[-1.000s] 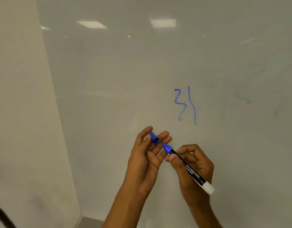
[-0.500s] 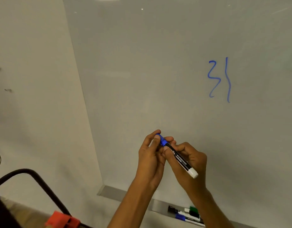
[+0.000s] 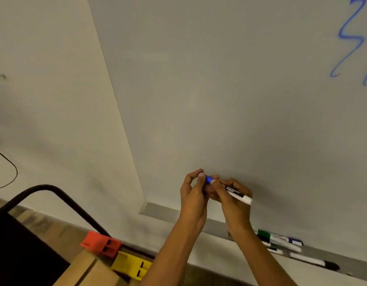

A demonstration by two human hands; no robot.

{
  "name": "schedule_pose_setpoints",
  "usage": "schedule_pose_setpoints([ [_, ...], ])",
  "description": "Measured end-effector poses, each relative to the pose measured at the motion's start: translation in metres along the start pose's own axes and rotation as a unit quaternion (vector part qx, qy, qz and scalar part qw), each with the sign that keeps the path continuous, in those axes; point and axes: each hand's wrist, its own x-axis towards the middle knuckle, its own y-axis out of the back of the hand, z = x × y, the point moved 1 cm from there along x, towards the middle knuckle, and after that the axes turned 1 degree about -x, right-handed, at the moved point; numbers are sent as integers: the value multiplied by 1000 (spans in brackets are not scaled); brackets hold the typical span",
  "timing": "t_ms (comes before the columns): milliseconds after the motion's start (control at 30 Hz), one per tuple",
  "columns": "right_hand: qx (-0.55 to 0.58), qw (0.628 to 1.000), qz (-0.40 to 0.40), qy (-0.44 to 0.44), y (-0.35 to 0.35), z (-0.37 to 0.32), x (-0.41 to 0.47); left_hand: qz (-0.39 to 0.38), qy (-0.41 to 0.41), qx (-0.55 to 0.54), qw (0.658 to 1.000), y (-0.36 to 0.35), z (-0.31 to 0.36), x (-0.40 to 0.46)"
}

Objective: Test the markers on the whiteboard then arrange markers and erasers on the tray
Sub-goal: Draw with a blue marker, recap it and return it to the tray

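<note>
The pale grey-white glossy whiteboard [image 3: 230, 100] carries blue squiggled marker lines [image 3: 350, 38] at its upper right. Before it, a black-barrelled marker with white lettering and a white end [image 3: 237, 194] wears a blue cap [image 3: 208, 178]. Below the whiteboard, on its grey metal tray [image 3: 162, 211], lie a green-capped marker [image 3: 268, 235] and a white marker with a black cap [image 3: 314, 261]. Lower left of the whiteboard sit a red plastic block [image 3: 101, 244] and a yellow plastic block [image 3: 131, 265].

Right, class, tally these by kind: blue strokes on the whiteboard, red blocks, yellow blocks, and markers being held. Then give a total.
blue strokes: 2
red block: 1
yellow block: 1
held marker: 1
Total: 5
</note>
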Motion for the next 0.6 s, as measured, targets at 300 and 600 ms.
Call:
schedule_pose_setpoints([
  [300,272,812,114,-504,1,129,-2,210,117,161,957,86,-82,65],
  [600,221,796,118,-551,24,172,9,223,201,360,883,125,-139,95],
])
